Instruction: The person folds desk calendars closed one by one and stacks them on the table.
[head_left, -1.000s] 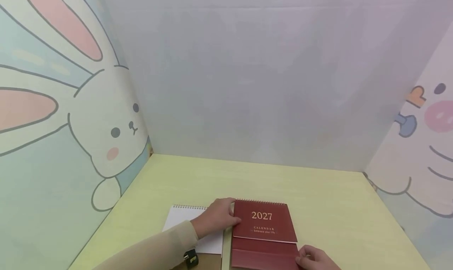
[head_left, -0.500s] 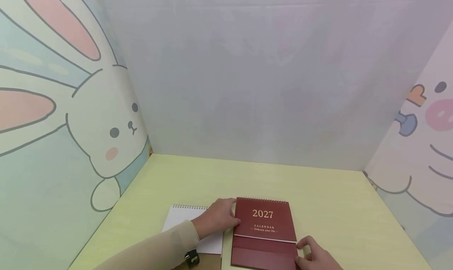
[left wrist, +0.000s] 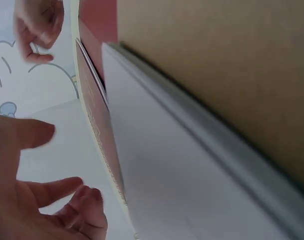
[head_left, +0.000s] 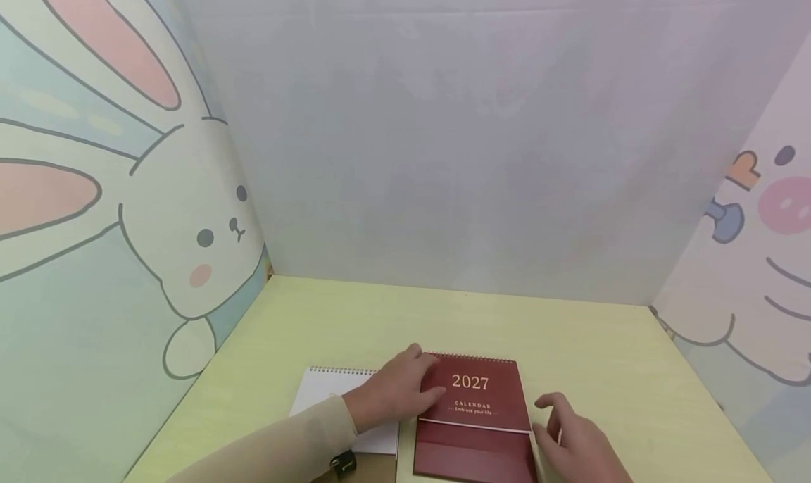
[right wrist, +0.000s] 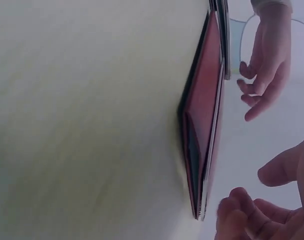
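Observation:
A dark red desk calendar [head_left: 475,423] marked 2027 lies flat on the table, its spiral binding at the far edge and its red base showing at the near side. My left hand [head_left: 400,390] hangs over the calendar's left edge with loosely bent fingers; the left wrist view shows it apart from the calendar. Just off the right edge is my right hand [head_left: 576,444], its fingers [right wrist: 240,200] slightly bent and holding nothing. Under my left forearm lies a white spiral-bound calendar [head_left: 319,390] with a brown base [head_left: 380,467], partly hidden by the sleeve.
The pale yellow table [head_left: 469,321] reaches back to a grey-white wall [head_left: 437,152]. Side panels with a cartoon rabbit [head_left: 184,236] and another cartoon animal [head_left: 760,272] flank it. A dark watch-like thing [head_left: 343,463] shows near my left cuff.
The red calendar shifted slightly away from me, then stayed put. Both hands have come off it: the left moved up over its edge, the right drew away to the right.

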Action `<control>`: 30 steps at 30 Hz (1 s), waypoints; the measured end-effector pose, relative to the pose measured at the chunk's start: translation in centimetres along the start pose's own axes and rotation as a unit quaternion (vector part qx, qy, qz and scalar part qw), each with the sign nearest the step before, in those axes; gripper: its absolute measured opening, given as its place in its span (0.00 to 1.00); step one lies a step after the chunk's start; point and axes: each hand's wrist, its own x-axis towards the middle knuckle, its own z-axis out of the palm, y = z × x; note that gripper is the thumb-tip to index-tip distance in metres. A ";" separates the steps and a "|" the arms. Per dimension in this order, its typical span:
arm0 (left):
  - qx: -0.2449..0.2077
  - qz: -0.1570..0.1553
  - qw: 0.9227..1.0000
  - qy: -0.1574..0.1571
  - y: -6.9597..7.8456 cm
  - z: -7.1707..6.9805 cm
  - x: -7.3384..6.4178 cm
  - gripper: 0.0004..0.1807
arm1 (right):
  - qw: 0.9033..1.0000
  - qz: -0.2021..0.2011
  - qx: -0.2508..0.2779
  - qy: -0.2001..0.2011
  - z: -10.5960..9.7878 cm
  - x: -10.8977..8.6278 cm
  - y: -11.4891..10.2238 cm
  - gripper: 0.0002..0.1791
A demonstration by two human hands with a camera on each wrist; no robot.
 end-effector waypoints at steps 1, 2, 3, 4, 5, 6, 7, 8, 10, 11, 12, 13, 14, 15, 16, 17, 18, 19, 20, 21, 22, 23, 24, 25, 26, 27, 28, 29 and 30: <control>0.024 0.020 0.999 -0.006 0.1 0.0 0.0 0.40 | 0.999 -0.028 -0.021 0.023 -0.1 0.1 -0.3 0.20; 0.046 0.042 0.998 -0.013 0.3 0.0 -0.1 0.43 | 0.996 -0.061 -0.042 0.044 -0.2 0.2 -0.5 0.22; 0.067 0.064 0.996 -0.021 0.4 0.0 -0.1 0.45 | 0.991 -0.100 -0.065 0.064 -0.2 0.3 -0.7 0.24; 0.091 0.084 0.992 -0.028 0.5 0.0 -0.1 0.48 | 0.983 -0.137 -0.088 0.082 -0.2 0.3 -0.9 0.27; 0.116 0.104 0.987 -0.034 0.6 0.1 -0.1 0.50 | 0.974 -0.175 -0.110 0.098 -0.1 0.4 -1.1 0.31; 0.135 0.119 0.983 -0.040 0.8 0.2 -0.1 0.51 | 0.963 -0.208 -0.129 0.110 0.0 0.5 -1.3 0.36; 0.148 0.129 0.979 -0.047 0.9 0.3 -0.1 0.52 | 0.954 -0.236 -0.144 0.115 0.2 0.7 -1.5 0.40; 0.159 0.135 0.977 -0.053 1.0 0.4 0.0 0.53 | 0.946 -0.259 -0.156 0.115 0.4 0.8 -1.7 0.43; 0.176 0.139 0.973 -0.062 1.2 0.7 0.0 0.54 | 0.937 -0.284 -0.175 0.105 0.8 1.1 -2.2 0.48; 0.181 0.138 0.972 -0.066 1.3 0.8 0.0 0.54 | 0.934 -0.289 -0.186 0.099 1.1 1.2 -2.4 0.49; 0.181 0.134 0.972 -0.072 1.3 0.9 0.0 0.55 | 0.935 -0.286 -0.188 0.088 1.3 1.3 -2.5 0.50; 0.185 0.130 0.971 -0.077 1.4 1.1 0.0 0.55 | 0.937 -0.282 -0.192 0.075 1.6 1.4 -2.7 0.50; 0.187 0.127 0.971 -0.081 1.5 1.2 0.0 0.56 | 0.939 -0.277 -0.196 0.062 1.8 1.5 -2.8 0.51; 0.189 0.123 0.971 -0.086 1.6 1.4 0.0 0.56 | 0.940 -0.273 -0.199 0.050 2.0 1.6 -2.8 0.52; 0.190 0.118 0.970 -0.091 1.6 1.5 0.1 0.56 | 0.941 -0.269 -0.203 0.038 2.2 1.6 -2.8 0.52; 0.193 0.114 0.970 -0.096 1.7 1.6 0.1 0.56 | 0.942 -0.266 -0.201 0.023 2.3 1.7 -2.8 0.52; 0.197 0.110 0.969 -0.100 1.7 1.8 0.1 0.55 | 0.944 -0.265 -0.195 0.008 2.5 1.8 -2.8 0.53; 0.201 0.107 0.968 -0.104 1.7 1.9 0.1 0.55 | 0.943 -0.269 -0.198 -0.003 2.6 1.9 -2.8 0.53; 0.205 0.104 0.967 -0.109 1.7 2.1 0.2 0.55 | 0.941 -0.273 -0.199 -0.012 2.7 2.0 -2.8 0.52; 0.207 0.099 0.967 -0.114 1.6 2.2 0.2 0.54 | 0.940 -0.275 -0.199 -0.022 2.7 2.0 -2.7 0.52; 0.207 0.094 0.966 -0.120 1.6 2.3 0.2 0.54 | 0.940 -0.273 -0.204 -0.032 2.7 2.1 -2.8 0.52; 0.207 0.090 0.966 -0.125 1.6 2.4 0.2 0.54 | 0.940 -0.269 -0.203 -0.045 2.8 2.1 -2.8 0.51; 0.205 0.086 0.966 -0.130 1.5 2.4 0.3 0.53 | 0.941 -0.263 -0.203 -0.057 2.8 2.2 -2.8 0.51; 0.202 0.082 0.967 -0.134 1.5 2.5 0.3 0.53 | 0.942 -0.257 -0.203 -0.068 2.8 2.2 -2.8 0.50; 0.198 0.077 0.967 -0.139 1.6 2.5 0.3 0.53 | 0.944 -0.249 -0.203 -0.079 2.8 2.2 -2.9 0.50; 0.196 0.072 0.968 -0.143 1.6 2.5 0.4 0.53 | 0.944 -0.242 -0.206 -0.088 2.8 2.2 -2.9 0.51; 0.194 0.069 0.967 -0.146 1.5 2.6 0.4 0.53 | 0.944 -0.238 -0.209 -0.097 2.8 2.2 -2.9 0.51; 0.193 0.067 0.967 -0.149 1.6 2.6 0.3 0.53 | 0.945 -0.233 -0.206 -0.105 2.8 2.2 -2.9 0.51; 0.194 0.065 0.967 -0.152 1.6 2.6 0.3 0.53 | 0.944 -0.231 -0.208 -0.111 2.9 2.2 -2.9 0.51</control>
